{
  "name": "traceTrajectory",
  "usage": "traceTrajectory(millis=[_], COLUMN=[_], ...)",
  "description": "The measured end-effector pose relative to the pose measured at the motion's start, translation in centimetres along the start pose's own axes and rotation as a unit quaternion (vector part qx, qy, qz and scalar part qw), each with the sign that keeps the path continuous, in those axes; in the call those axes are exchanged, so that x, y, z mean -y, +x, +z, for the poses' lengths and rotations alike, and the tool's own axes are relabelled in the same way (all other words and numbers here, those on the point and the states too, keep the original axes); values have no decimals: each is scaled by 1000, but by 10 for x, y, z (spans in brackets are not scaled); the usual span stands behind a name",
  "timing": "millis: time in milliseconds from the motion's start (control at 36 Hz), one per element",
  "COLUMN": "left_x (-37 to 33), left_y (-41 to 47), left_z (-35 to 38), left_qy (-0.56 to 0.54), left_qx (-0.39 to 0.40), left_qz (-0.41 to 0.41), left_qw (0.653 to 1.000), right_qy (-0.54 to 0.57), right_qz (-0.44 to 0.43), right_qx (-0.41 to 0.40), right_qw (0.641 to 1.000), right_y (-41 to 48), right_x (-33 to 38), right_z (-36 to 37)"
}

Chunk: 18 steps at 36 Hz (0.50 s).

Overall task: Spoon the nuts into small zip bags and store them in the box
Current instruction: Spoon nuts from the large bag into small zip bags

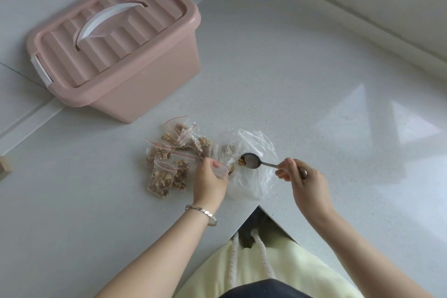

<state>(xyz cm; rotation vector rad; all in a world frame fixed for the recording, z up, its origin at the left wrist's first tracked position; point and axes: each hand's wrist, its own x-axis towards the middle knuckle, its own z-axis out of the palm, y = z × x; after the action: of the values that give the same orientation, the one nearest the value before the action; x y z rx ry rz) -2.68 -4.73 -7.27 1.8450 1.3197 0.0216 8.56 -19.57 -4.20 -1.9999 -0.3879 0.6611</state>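
The step in hand looks like tipping a spoonful into a bag. The right hand (306,182) pinches the handle of the spoon (251,160) between thumb and curled fingers (283,173). The spoon's bowl carries a few nuts (241,161) at its tip and points left toward the small zip bag (221,170). The left hand (209,180) grips that bag near its red-striped mouth, fingers curled round it. To do this well, I judge the left hand should hold the mouth wide and tilted up toward the spoon. The right should bring the tip just inside the rim before rolling the bowl, so the pieces slide in rather than spill. Both hands work over the large clear bag (256,143) spread on the desk (314,80), so strays would likely land on plastic. The nuts sit just beside the held bag's mouth, near the left fingers and well apart from the right ones, at the far end of the handle. Filled zip bags (164,172) lie heaped together just left of the left hand. The box (116,55), pink with its lid on, stands well apart at the far left of the desk and would need opening before anything is stored.
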Motion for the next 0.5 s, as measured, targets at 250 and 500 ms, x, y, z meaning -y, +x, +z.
traceTrajectory(millis=[250,500], left_x=[-8,-1], left_y=[3,2], left_z=[1,-2], left_qy=[-115,-182], left_qx=[21,1], left_qz=[-56,-73], left_qw=[992,981], right_qy=[188,284], right_qz=[184,240], right_qx=[14,27], right_qw=[965,928], right_y=[15,11], right_x=[-11,-16], right_z=[-2,-24])
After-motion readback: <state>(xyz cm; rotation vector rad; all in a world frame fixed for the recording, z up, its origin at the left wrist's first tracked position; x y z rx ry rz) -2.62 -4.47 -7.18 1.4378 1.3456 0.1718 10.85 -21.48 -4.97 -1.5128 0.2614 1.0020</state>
